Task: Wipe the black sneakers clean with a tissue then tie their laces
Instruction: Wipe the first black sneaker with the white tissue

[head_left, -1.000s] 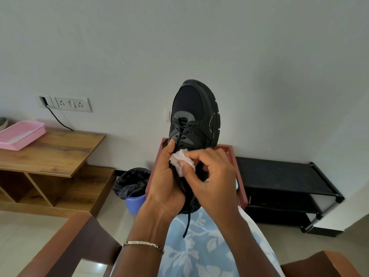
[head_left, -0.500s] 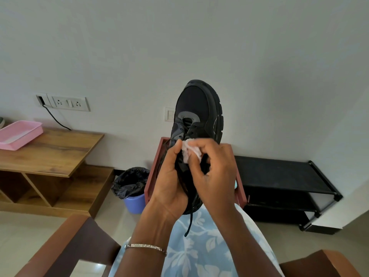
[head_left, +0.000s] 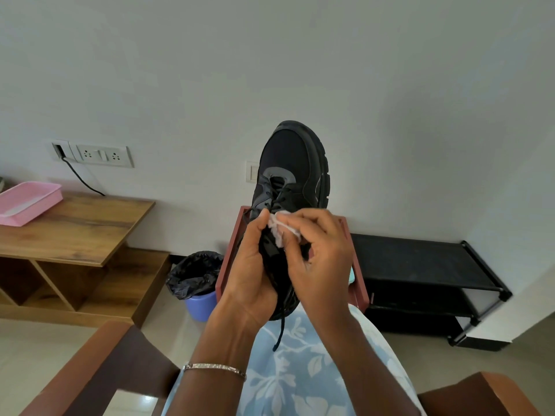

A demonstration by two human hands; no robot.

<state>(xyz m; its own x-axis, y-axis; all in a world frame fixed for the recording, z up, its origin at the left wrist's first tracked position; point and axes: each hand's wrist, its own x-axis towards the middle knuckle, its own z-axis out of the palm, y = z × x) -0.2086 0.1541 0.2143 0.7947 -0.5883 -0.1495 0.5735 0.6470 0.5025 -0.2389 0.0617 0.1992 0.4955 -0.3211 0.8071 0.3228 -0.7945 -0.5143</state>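
From my remote seat I start at the fingertips. The right hand's fingers (head_left: 303, 219) are curled and pinch a crumpled white tissue (head_left: 282, 231) against the lace area of the black sneaker (head_left: 295, 166), just below its grey eyelet patch. The right hand (head_left: 322, 259) covers the shoe's right side.

The left hand (head_left: 250, 274) grips the sneaker from the left. Its thumb (head_left: 262, 220) lies up along the edge of the lacing and nearly meets the tissue, and its palm wraps the heel end. I cannot see the fingers behind the shoe.

The sneaker is held in the air at the middle of the view, toe up and pointing at the far wall, heel down over the lap. One loose lace end (head_left: 279, 334) hangs from under the hands onto the blue floral fabric (head_left: 300, 373) on the lap. A thin metal bracelet (head_left: 214, 369) sits on the left wrist.

Brown chair arms (head_left: 90, 364) frame the near corners. Behind the hands stands a reddish-brown frame (head_left: 231, 253). To its left is a blue bin with a black liner (head_left: 195, 276). At far left a wooden shelf unit (head_left: 75, 226) carries a pink tray (head_left: 28, 199), under a wall socket plate (head_left: 100, 156) with a black cable plugged in. To the right, against the wall, is a low black shoe rack (head_left: 420, 259).
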